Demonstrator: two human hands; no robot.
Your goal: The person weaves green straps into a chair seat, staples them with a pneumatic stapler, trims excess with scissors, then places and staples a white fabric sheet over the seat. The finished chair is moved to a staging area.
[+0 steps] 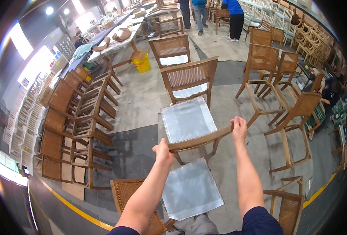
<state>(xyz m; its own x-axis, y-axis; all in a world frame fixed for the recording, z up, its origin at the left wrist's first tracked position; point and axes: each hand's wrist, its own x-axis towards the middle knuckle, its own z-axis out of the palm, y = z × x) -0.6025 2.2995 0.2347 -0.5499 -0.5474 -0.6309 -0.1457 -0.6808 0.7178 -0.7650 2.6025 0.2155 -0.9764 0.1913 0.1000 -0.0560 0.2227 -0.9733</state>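
My left hand point(163, 151) and my right hand point(239, 128) are closed round the two ends of the top rail of a wooden chair point(203, 138), seen from above. Beyond that rail lies the chair's seat point(189, 119), pale grey-blue under a clear plastic-like cover. Closer to my body is a second covered seat pad point(193, 190), between my forearms. A woven-back chair point(130, 192) stands beside my left forearm, partly hidden by it. Straight ahead, a cane-backed chair point(190, 76) faces away from the held one's seat.
Stacked chair frames point(91, 113) line the left side. Bare wooden chairs point(261, 58) stand on the right, with another chair point(289, 211) near my right elbow. A yellow bucket point(142, 62) sits by a long worktable point(120, 41). Several people stand at the back; one person point(332, 92) is low at far right.
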